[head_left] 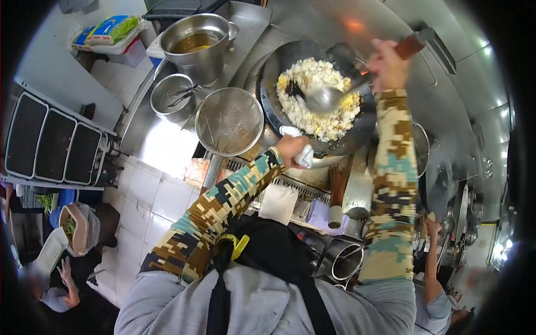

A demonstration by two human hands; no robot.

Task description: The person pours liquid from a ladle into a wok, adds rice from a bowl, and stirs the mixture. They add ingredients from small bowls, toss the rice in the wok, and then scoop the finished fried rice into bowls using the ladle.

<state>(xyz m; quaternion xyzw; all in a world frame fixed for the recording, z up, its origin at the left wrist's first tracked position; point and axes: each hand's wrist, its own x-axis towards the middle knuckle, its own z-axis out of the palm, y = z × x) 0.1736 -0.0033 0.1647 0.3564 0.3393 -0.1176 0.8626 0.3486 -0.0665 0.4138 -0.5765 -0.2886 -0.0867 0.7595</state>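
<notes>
A black wok (349,146) holds white rice with yellow egg pieces (321,127), spread in a ring with a dark gap at its left. My right hand (389,64) is closed around the handle of a metal ladle (325,99), and the handle's wooden end sticks out past the hand. The ladle's bowl rests over the middle of the rice, slightly blurred. At the wok's near rim, my left hand (292,149) is closed on a folded white cloth (304,157). Its fingertips are partly hidden by the cloth.
Left of the wok are a round strainer (229,121), a small metal pot (172,99) with tongs, and a large pot (195,44) with brown liquid. A bamboo brush (337,190) lies near the front. Other people work at lower left (67,282) and lower right (432,268).
</notes>
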